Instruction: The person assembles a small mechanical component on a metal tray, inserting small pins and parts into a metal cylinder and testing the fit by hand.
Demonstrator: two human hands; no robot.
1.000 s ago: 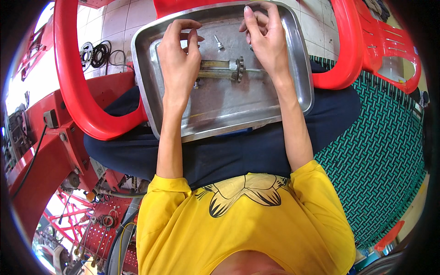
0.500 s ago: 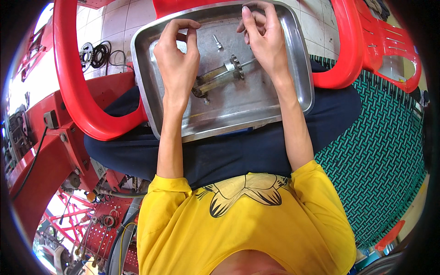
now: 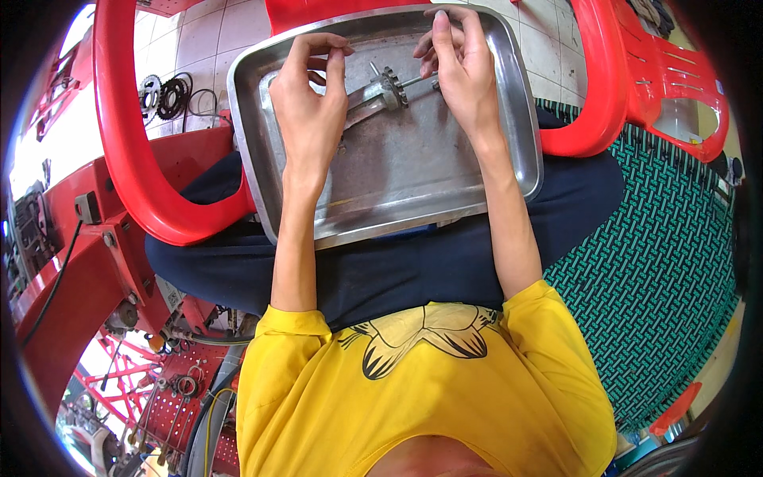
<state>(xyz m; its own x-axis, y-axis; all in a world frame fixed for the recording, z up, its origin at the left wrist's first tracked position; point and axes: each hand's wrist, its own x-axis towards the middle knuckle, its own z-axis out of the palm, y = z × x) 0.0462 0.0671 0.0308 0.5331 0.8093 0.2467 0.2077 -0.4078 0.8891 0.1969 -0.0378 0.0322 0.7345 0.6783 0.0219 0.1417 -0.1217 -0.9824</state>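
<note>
Geared metal shaft (image 3: 380, 93) spans between both hands over the steel tray (image 3: 413, 183): left hand (image 3: 308, 111) pinches one end, right hand (image 3: 461, 71) pinches the other.

You've got a metal shaft (image 3: 380, 94) w/ a small toothed gear wheel on it, held just above the metal tray (image 3: 413, 183), near the tray's far edge. It's grey and shiny. It lies tilted: the thick end points to the tray's left side, the thin rod end points to the far right corner. The gear sits abt the middle of the shaft, teeth standing up. Your left hand (image 3: 310, 111) holds the thick end; your right hand (image 3: 461, 67) pinches the thin rod end.
</note>
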